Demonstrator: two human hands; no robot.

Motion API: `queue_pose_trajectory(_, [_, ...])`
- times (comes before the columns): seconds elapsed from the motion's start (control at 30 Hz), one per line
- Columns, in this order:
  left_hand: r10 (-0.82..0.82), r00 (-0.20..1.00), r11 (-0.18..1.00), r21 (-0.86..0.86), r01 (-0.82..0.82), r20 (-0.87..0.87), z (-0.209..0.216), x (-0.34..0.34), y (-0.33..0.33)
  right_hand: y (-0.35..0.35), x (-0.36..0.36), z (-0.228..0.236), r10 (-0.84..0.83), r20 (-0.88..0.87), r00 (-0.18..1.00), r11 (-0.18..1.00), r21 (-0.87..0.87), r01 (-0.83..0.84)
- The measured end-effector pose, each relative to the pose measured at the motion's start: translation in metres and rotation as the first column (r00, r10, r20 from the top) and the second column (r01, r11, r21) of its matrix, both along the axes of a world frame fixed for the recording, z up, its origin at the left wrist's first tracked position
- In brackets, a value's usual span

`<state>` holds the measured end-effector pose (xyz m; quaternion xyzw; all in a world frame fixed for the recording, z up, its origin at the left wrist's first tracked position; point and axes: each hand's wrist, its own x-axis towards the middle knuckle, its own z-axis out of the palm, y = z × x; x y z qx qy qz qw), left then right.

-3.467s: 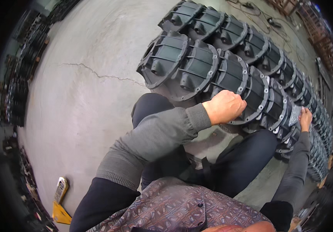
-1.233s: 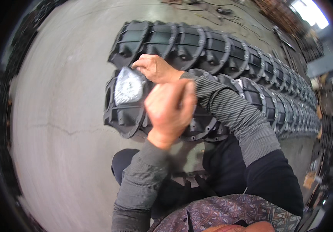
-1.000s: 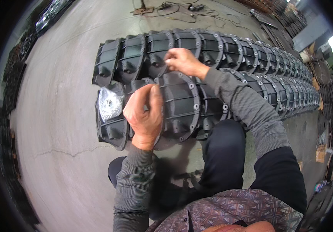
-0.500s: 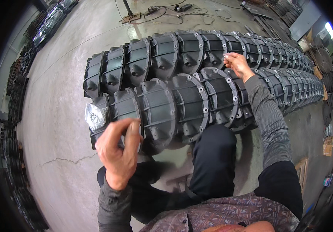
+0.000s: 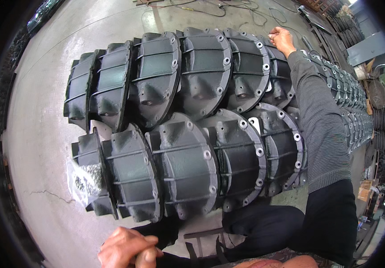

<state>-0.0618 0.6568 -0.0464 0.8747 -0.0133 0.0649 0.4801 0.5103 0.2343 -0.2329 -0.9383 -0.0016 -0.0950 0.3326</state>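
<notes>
Two rows of dark grey cast-metal housings lie nested across the floor, each with ribs and a curved flange holed for bolts. My right hand reaches over the far row, its fingers pinched together at the upper flange edge of a far-row housing. Whatever is in that pinch is too small to make out. Low in the picture, over my lap, my left hand is closed with thumb against curled fingers; its contents, if any, are hidden. A clear plastic bag of small metal parts rests on the leftmost near-row housing.
My bent knee is close to the near row. Cables lie on the concrete floor beyond the far row. Stacked dark parts stand at the right, with a cardboard box below them.
The head view has shifted, bringing the housings closer and leftward. My right hand has moved farther out, to the far row's upper edge. My left hand has dropped toward my lap.
</notes>
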Motion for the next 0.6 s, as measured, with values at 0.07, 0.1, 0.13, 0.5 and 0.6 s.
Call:
queue_pose_trajectory(0.07, [-0.02,1.0,1.0,-0.019,0.02,-0.022,-0.007,0.012,0.004,0.003,0.013,-0.01,0.036,-0.022,0.999,0.997,-0.069,-0.037])
queue_pose_trajectory(0.1, [-0.025,0.999,0.999,-0.024,0.025,-0.028,-0.011,0.018,0.007,0.003,0.018,-0.013,0.018,-0.041,0.999,0.993,-0.117,-0.023])
queue_pose_trajectory(0.13, [-0.029,0.999,0.999,-0.028,0.028,-0.038,-0.015,0.023,0.009,0.004,0.02,-0.016,0.059,-0.029,0.998,0.987,-0.146,-0.062])
queue_pose_trajectory(0.5, [0.011,0.979,1.0,-0.007,-0.013,-0.205,-0.023,0.036,0.019,0.009,0.024,-0.024,0.279,0.089,0.956,0.838,-0.509,-0.198])
queue_pose_trajectory(0.6, [0.006,0.976,1.0,-0.026,-0.012,-0.218,-0.024,0.038,0.019,0.01,0.025,-0.025,0.313,0.085,0.946,0.808,-0.547,-0.218])
